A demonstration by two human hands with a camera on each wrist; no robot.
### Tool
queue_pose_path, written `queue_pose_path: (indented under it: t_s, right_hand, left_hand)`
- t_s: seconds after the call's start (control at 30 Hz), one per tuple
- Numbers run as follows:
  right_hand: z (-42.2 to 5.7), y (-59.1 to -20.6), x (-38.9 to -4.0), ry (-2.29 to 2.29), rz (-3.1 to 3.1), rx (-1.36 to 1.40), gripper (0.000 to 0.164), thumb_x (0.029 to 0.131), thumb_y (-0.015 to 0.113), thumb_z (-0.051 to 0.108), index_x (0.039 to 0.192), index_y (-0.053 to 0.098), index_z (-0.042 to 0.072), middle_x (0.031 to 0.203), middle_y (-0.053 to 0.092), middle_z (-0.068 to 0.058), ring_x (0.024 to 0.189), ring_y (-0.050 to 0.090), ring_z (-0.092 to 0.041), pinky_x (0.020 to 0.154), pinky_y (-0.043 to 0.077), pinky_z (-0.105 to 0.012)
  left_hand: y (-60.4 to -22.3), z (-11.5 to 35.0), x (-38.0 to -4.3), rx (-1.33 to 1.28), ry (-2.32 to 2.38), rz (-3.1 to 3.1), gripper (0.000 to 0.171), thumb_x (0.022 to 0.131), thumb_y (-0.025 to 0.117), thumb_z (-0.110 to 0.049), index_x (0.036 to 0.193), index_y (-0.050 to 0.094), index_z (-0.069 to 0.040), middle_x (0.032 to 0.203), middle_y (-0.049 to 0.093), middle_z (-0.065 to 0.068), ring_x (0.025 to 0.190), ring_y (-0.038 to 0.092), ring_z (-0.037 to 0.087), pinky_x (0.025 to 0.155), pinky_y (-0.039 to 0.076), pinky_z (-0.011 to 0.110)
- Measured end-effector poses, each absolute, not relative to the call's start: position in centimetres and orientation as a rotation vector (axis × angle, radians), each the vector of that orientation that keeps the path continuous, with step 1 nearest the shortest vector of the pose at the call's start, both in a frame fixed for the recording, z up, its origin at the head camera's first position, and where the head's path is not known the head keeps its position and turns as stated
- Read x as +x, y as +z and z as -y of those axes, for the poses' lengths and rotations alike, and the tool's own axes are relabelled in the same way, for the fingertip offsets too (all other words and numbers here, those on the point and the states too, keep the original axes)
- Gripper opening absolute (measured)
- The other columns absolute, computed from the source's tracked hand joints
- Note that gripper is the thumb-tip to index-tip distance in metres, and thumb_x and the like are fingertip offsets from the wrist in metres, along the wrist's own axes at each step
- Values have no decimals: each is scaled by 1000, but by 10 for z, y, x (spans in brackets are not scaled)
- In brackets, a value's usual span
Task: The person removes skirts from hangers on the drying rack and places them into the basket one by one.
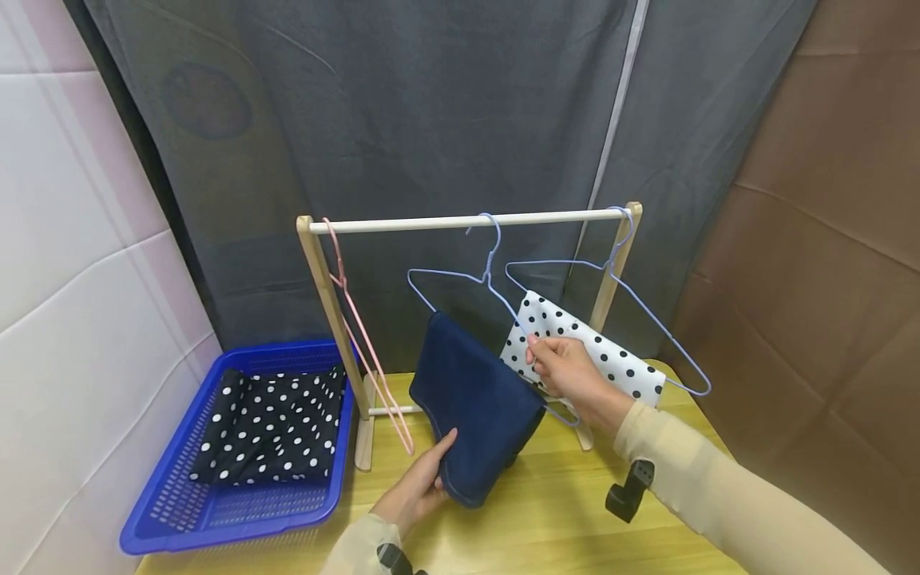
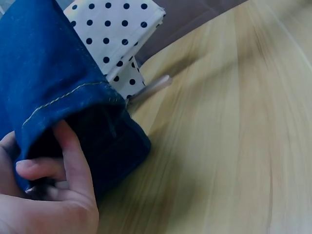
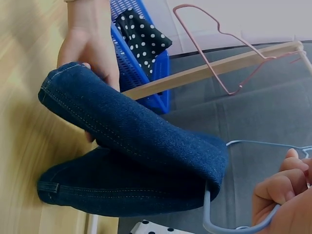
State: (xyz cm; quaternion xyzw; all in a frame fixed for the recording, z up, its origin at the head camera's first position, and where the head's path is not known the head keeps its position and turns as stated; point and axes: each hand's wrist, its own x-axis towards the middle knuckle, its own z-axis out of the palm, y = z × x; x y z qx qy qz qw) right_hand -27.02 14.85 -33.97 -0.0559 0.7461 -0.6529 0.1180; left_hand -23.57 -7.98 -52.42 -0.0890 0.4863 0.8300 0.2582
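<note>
Dark blue denim trousers [image 1: 467,391] hang folded over the lower bar of a light blue hanger [image 1: 491,259], whose hook sits on the rack's rail. My right hand [image 1: 571,375] pinches the sloping right arm of this hanger. Lower down, my left hand [image 1: 417,487] grips the hanging end of the trousers; in the left wrist view its fingers reach in at the stitched hem [image 2: 66,100]. The right wrist view shows the denim draped in two layers over the bar, tilted down toward the hanger's right end.
The wooden rack's white rail [image 1: 402,224] also carries a pink hanger [image 1: 366,335] at left. Behind my right hand, a white dotted cloth [image 1: 621,363] hangs on another blue hanger [image 1: 661,323]. At left a blue basket [image 1: 237,531] contains a black dotted cloth [image 1: 269,431].
</note>
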Motion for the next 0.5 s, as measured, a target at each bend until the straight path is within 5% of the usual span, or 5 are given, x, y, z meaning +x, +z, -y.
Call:
queue_pose_path:
  t_s: [0.17,0.37,0.5]
  right_hand:
    - [-149,-340,-271,-1903,-2199,-171,34,103,45,34,82,54,9,50,32,9,41,23,-5,41,21,-19]
    - [-150,-341,-272,-1892,-2206,-180,33,103,44,34,82,54,10,50,32,9,41,24,-6,42,22,-19]
    - [-150,-342,-272,-1887,-2212,-174,34,103,44,35,82,54,10,50,33,9,41,24,-6,42,22,-19]
  left_hand:
    - [-524,89,-235,-219,2218,-1472,31,98,52,-40,73,59,-22,57,64,-16,51,56,-4,50,43,12]
    - [-521,97,-234,-272,2168,-1597,28,94,59,-42,74,55,-22,54,60,-15,44,40,-2,47,27,13]
    - [-519,97,-233,-302,2213,-1607,22,91,63,-41,85,59,-20,63,67,-14,54,57,-1,57,46,16]
